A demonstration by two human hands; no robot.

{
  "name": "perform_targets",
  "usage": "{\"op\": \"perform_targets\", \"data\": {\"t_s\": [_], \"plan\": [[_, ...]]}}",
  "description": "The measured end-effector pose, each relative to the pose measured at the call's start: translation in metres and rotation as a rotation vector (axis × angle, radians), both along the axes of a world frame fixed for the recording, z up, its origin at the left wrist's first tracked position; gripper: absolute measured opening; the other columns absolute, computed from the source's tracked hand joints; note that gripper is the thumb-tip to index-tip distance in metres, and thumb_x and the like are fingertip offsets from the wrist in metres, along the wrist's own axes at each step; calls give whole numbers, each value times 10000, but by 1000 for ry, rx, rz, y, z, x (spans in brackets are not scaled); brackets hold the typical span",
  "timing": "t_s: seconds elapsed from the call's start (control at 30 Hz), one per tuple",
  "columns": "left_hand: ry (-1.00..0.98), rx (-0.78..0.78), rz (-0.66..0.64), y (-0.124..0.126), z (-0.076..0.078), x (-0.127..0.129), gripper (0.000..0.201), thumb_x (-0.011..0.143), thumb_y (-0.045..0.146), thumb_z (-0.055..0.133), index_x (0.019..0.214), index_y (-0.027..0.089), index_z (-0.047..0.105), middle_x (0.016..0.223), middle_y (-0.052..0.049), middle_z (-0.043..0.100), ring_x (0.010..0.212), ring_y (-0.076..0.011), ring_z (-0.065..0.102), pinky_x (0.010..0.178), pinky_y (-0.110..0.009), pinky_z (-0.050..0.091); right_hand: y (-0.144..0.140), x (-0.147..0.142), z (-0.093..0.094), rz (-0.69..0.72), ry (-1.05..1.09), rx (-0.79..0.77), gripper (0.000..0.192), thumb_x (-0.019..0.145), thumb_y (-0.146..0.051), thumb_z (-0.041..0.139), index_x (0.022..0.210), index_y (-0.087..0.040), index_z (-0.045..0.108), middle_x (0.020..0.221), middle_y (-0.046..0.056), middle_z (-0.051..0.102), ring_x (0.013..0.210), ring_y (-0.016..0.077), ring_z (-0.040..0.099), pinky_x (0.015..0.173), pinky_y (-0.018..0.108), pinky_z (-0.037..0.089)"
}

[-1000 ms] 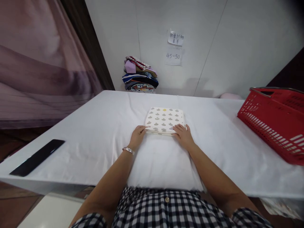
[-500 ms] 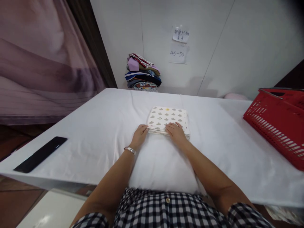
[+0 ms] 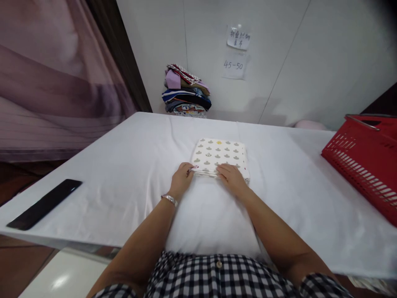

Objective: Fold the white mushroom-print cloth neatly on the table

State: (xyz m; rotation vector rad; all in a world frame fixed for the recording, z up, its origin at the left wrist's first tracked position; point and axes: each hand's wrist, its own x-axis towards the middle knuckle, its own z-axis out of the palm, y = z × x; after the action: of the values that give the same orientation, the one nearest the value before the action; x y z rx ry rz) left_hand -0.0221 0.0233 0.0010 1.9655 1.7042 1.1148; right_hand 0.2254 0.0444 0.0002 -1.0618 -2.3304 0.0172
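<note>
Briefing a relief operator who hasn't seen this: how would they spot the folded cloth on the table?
Look at the white table, between the red basket on the right and the black slab on the left. The cloth lies there, left hand and right hand at its near edge. Its white face with rows of grey motifs sets it apart from the mixed-colour pile at the back.

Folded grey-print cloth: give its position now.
In the head view, the folded grey-print cloth lies mid-table on the white tablecloth, the left hand at its near-left corner, the right hand on its near edge.
</note>
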Motion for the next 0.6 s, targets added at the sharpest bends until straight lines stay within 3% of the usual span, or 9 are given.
{"op": "perform_targets", "data": {"t_s": [0.23, 0.47, 0.6], "plan": [[184, 68, 50, -5, 5, 3, 249, 756, 93, 451, 927, 235, 563, 1078, -25, 580, 1008, -186, 550, 805, -300, 466, -1, 18, 5, -45, -26, -65, 288, 958, -265, 406, 1131, -238, 635, 1194, 54, 643, 1159, 218, 541, 950, 411, 403], [141, 6, 10, -4, 4, -1, 246, 741, 85, 432, 887, 238, 558, 995, -24, 588, 931, -187, 562, 790, -319, 474, -20, 45, 7, -119, -108, -125, 353, 970, -274, 350, 1258, -264, 555, 1327, 58, 552, 1276, 224, 445, 1060, 486, 282], [132, 48, -19, -3, 4, -2, 281, 746, 94, 441, 937, 235, 592, 1024, -40, 596, 975, -196, 554, 849, -342, 477, -30, 64, 0, -181, -178, -124, 390, 972, -257, 319, 1316, -283, 499, 1382, 62, 495, 1319, 221, 394, 1071, 511, 252]]}}
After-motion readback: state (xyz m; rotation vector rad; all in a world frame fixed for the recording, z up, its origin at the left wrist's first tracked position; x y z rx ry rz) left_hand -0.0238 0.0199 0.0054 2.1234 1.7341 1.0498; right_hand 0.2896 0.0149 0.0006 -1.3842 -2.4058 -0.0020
